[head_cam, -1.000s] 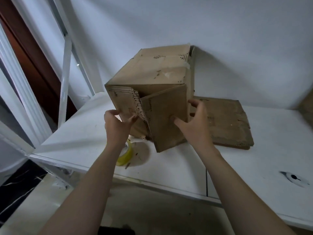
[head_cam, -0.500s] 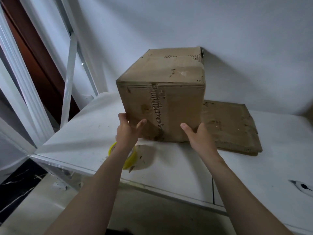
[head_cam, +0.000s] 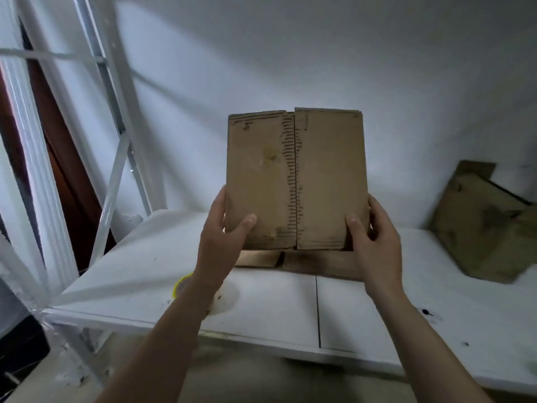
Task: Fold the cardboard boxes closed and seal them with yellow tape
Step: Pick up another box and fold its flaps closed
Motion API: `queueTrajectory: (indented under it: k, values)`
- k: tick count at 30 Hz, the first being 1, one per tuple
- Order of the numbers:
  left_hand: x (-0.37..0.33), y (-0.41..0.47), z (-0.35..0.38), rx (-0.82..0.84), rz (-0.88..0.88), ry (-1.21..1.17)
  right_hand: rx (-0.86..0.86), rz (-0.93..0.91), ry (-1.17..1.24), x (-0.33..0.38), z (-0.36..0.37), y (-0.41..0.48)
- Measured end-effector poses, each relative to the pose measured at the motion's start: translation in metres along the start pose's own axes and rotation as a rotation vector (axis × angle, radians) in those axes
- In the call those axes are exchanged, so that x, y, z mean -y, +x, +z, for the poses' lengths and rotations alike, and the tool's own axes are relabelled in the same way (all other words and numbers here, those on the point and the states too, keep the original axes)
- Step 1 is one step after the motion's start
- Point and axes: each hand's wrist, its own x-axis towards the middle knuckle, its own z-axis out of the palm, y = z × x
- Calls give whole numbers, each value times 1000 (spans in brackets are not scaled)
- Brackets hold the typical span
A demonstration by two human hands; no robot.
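A brown cardboard box [head_cam: 295,178] is held up above the white table [head_cam: 261,306], its folded face with two flaps meeting in a middle seam turned toward me. My left hand [head_cam: 223,231] grips its lower left edge, thumb on the front face. My right hand [head_cam: 370,234] grips the lower right edge the same way. A yellow tape roll [head_cam: 180,283] lies on the table under my left forearm, mostly hidden.
A flattened cardboard piece [head_cam: 316,264] lies on the table beneath the box. Another cardboard box [head_cam: 488,222] leans at the far right against the wall. White metal frame bars [head_cam: 116,112] rise at the left. The table's front edge is near me.
The flaps went from open to folded shut, then both hands lifted the box off the table and tipped its folded face toward me. The view shifted right.
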Motion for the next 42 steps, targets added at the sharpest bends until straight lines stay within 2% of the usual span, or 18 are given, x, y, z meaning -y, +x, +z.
queueTrajectory:
  k: [7,14,21,27,42]
  values:
    - [-84,-11,30,92,6,-190,-100,-128,-127,56,-73,0]
    - [-108,-21,57,180,13,-50,-152,-14,-161,40,-107,-10]
    - [-83,-23,46,150,-18,17,-118,67,16,15,-82,-27]
    - [-64,-13,38,64,-39,55,-67,41,-15,8,-54,-5]
    - [-65,49,64,47,-15,144,-41,162,95,-6,-40,49]
